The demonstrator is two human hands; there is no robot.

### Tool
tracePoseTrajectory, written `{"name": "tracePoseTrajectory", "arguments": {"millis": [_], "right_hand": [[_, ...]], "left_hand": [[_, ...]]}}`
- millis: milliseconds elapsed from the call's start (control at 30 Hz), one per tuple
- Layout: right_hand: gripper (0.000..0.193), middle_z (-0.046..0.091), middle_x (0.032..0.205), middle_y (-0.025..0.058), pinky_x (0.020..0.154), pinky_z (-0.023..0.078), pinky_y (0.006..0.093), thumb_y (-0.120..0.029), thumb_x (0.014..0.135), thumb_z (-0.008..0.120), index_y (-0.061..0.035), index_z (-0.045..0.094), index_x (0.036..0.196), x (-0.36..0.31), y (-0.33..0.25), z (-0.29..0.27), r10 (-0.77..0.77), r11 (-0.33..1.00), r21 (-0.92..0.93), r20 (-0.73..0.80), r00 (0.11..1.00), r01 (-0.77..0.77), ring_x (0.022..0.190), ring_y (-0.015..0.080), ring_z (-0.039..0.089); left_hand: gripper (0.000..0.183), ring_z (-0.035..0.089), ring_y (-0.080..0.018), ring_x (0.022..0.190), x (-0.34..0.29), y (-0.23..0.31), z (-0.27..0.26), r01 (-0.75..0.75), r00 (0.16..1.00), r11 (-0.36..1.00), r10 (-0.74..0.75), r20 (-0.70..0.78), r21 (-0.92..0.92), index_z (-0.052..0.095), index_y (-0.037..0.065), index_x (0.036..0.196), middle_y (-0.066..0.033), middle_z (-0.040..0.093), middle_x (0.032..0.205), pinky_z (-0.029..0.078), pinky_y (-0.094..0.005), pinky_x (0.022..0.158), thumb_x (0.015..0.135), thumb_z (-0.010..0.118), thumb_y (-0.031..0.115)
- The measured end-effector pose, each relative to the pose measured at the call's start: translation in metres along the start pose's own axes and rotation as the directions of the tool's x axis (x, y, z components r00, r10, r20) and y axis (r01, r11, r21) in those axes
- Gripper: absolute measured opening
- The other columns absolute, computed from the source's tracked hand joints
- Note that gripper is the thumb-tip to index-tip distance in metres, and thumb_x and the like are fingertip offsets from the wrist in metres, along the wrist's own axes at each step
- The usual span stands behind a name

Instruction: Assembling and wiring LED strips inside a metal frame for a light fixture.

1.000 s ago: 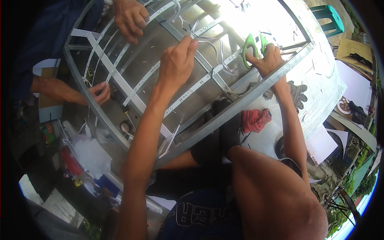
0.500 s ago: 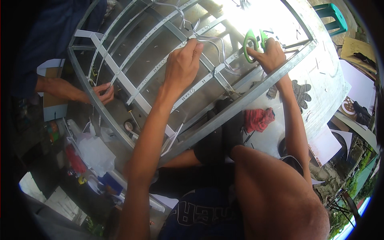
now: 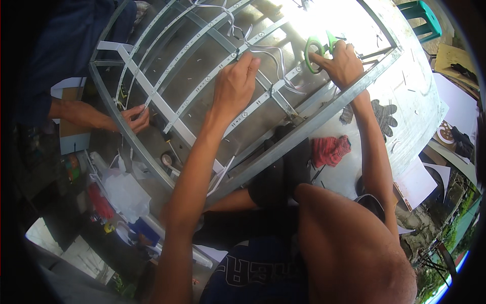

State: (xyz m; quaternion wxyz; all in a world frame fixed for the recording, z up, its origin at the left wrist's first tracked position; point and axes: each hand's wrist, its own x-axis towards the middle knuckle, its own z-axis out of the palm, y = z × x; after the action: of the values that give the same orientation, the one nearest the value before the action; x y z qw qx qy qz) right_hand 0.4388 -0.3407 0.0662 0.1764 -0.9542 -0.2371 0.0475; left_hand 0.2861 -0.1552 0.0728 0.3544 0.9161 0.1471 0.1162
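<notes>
My left hand is closed, thumb and fingers pinched together beside a light strip on the metal frame. A small dark tie shows on the strip at its fingertips; what they pinch is hidden. In my right hand is a pair of scissors with green handles, a finger through one loop. Its blades are lost in the glare. White wires hang loosely between my two hands. Several light strips run in curves across the frame.
At the left, another person's hand holds the end of a strip. A red glove and a grey glove lie on the metal surface. A roll of tape lies below the frame. A green stool stands far right.
The scissors and my right hand have shifted slightly up and left against the frame. My left hand keeps its pinch by the strip. The whole view has drifted a little.
</notes>
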Motion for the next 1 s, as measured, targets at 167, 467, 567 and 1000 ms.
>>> {"name": "tracePoseTrajectory", "arguments": {"millis": [167,467,567,1000], "right_hand": [[0.062,0.057,0.081,0.0262,0.065,0.05,0.0432,-0.053,0.072,0.067,0.0072,0.055,0.081,0.0,0.004,0.0,-0.029,0.999,-0.031,-0.013,0.999,0.029,0.073,0.0393,0.061],[0.059,0.056,0.075,0.0231,0.064,0.047,0.043,-0.051,0.078,0.064,0.0067,0.053,0.08,0.001,0.01,0.009,-0.031,1.0,-0.002,-0.028,0.999,0.031,0.07,0.0356,0.058],[0.058,0.056,0.075,0.0231,0.064,0.047,0.0428,-0.05,0.079,0.063,0.0068,0.053,0.08,0.002,0.01,0.011,-0.019,1.0,0.005,-0.022,1.0,0.02,0.068,0.0355,0.058],[0.053,0.055,0.079,0.0245,0.065,0.047,0.0446,-0.046,0.079,0.062,0.0064,0.054,0.085,0.004,0.024,0.009,-0.074,0.997,0.018,-0.035,0.997,0.075,0.07,0.0373,0.058]], "left_hand": [[0.023,0.056,-0.0412,0.063,0.0,0.0,0.002,-0.007,1.0,1.0,0.007,0.006,0.007,0.051,0.003,0.085,-0.0203,0.056,0.062,0.04,-0.0473,0.056,0.095,0.046,0.023],[0.023,0.056,-0.0417,0.063,-0.001,-0.002,0.003,-0.01,1.0,1.0,0.01,-0.005,0.007,0.051,0.002,0.084,-0.0206,0.055,0.062,0.04,-0.048,0.056,0.094,0.046,0.022],[0.023,0.056,-0.0417,0.064,0.0,-0.002,0.002,0.005,1.0,1.0,-0.005,-0.002,-0.003,0.051,0.002,0.084,-0.0207,0.055,0.062,0.04,-0.048,0.056,0.094,0.046,0.022],[0.027,0.051,-0.0154,0.056,0.058,0.013,0.011,0.065,0.993,0.971,-0.085,-0.082,-0.23,0.059,0.0,0.079,-0.0072,0.055,0.06,0.038,-0.0326,0.052,0.089,0.057,0.025]]}}
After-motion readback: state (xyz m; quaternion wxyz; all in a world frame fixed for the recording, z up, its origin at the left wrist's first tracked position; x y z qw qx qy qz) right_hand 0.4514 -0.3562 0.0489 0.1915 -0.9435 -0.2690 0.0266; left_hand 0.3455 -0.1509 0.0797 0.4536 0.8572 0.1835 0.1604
